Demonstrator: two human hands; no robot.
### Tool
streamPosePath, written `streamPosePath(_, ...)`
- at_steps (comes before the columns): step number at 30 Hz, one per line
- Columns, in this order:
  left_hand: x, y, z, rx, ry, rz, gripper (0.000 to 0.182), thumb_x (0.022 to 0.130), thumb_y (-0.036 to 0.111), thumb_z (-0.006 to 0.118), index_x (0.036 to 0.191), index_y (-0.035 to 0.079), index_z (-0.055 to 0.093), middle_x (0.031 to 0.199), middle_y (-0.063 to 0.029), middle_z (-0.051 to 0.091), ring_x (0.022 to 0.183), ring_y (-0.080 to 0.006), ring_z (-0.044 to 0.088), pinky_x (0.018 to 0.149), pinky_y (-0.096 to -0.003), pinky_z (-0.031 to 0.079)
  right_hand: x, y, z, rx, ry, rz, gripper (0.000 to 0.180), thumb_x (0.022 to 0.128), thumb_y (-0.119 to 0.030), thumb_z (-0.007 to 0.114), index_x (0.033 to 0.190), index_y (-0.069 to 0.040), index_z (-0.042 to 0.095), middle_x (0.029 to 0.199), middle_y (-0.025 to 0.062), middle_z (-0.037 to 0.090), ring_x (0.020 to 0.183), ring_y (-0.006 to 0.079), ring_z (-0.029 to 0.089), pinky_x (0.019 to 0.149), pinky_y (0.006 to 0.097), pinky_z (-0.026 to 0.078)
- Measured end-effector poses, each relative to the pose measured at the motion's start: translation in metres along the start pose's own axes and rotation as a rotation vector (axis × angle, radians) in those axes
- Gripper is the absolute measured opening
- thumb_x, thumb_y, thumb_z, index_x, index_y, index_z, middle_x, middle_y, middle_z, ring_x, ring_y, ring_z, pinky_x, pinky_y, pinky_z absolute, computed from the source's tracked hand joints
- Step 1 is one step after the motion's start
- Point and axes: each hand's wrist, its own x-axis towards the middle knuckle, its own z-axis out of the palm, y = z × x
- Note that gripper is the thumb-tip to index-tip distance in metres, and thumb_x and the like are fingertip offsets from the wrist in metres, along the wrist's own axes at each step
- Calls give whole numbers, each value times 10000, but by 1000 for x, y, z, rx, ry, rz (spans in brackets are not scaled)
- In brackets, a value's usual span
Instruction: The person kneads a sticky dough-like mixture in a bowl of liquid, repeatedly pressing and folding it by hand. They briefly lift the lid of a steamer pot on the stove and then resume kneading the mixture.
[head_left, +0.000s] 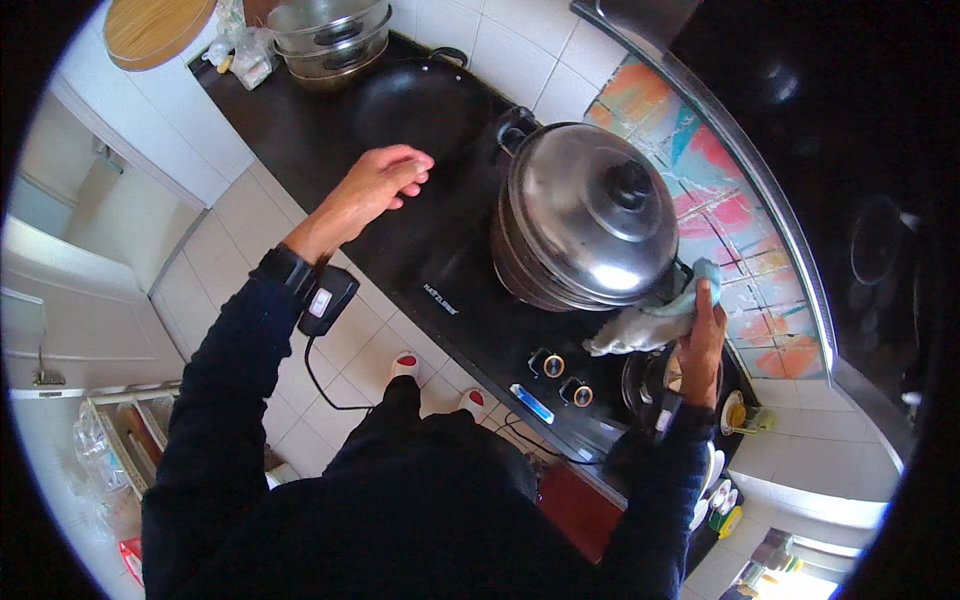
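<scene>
A large metal pot (517, 262) with a domed steel lid (592, 210) and a black knob stands on the black gas hob (450, 247). At the pot's right side handle, my right hand (703, 349) grips a pale blue-green and whitish cloth (649, 326) against it. The cloth's loose end hangs over the hob. My left hand (386, 180) is raised in the air left of the pot, fingers slightly curled and holding nothing. Beyond it lies a black wok (420, 105). The pot's far left handle (517, 127) is bare.
Stacked steamer pots (330, 41), plastic bags (253, 60) and a round wooden board (154, 30) stand at the back left. Two control knobs (553, 366) are on the hob's front. Another pan (641, 382) sits beside my right wrist. A range hood edge (795, 247) curves above the painted tiles.
</scene>
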Motion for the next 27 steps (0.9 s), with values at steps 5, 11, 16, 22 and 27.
streamPosePath(5,45,6,-9,-2,-79,69,251,907,275,543,1044,83,626,870,19,588,758,-68,503,624,-219,407,3,-2,9,57,-11,191,250,888,-271,606,897,-22,612,755,-14,541,661,86,473,589,248,384)
streamPosePath(11,80,15,-7,34,-170,120,270,920,284,525,1072,82,621,886,28,586,764,-61,494,632,-217,401,16,22,-14,-564,-184,-27,758,653,115,558,1370,-75,407,974,206,465,856,360,489,692,376,443)
streamPosePath(16,102,20,8,-6,-200,143,373,893,421,542,978,67,625,850,4,587,729,-85,494,605,-247,403,10,20,-9,-326,-121,52,616,685,32,603,1278,-38,451,956,185,509,811,324,502,678,379,422)
streamPosePath(22,119,31,26,65,-262,148,342,912,418,522,921,90,616,788,42,539,709,-52,462,579,-209,365,-2,-10,23,-96,121,236,254,896,-300,602,810,-61,597,634,-42,514,499,53,448,433,224,336)
streamPosePath(27,124,33,34,88,-268,197,280,873,291,604,882,12,630,751,0,552,674,-101,461,617,-265,402,2,-8,38,99,189,175,287,871,-330,630,767,-66,587,577,-39,482,420,51,396,379,224,288)
